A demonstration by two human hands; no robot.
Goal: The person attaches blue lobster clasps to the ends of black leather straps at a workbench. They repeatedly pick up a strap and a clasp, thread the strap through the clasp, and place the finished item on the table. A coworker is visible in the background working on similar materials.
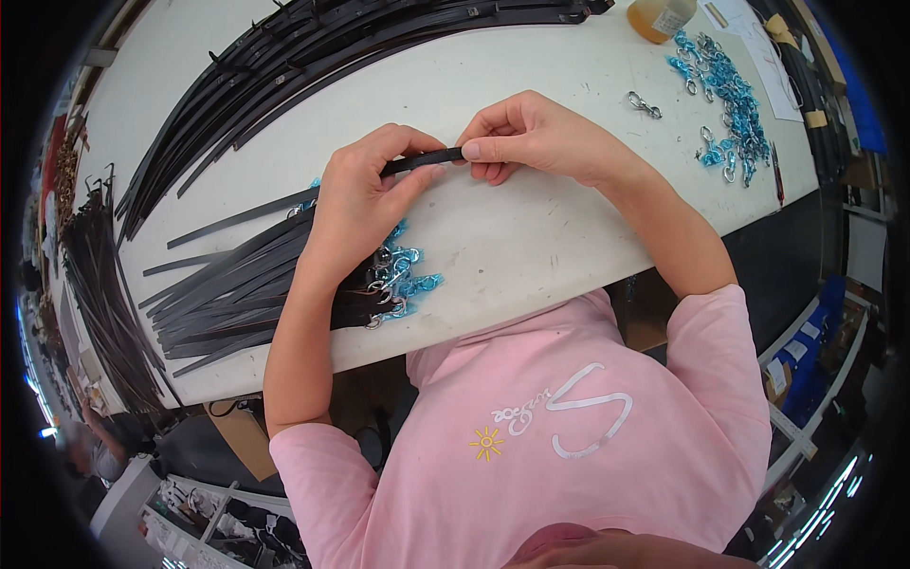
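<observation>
A narrow black strap [422, 161] is held above the white table between my two hands. My left hand [365, 180] pinches it between thumb and fingers. At the strap's right end, my right hand [521, 142] closes thumb and fingertips on the tip. Below and left of my left hand lies a pile of dark straps [227, 284], with metal snap hooks in blue film [398, 275] at their right ends. My left forearm crosses over this pile and hides part of it. Away from my right hand, a single bare snap hook [645, 104] rests on the table.
Long black straps [379, 47] lie along the table's far side. More dark straps [109, 284] hang at its left edge. At the right are a heap of blue-wrapped snap hooks [739, 114], a bottle of amber liquid [654, 19], a thin pointed tool [777, 175] and paper sheets [763, 57].
</observation>
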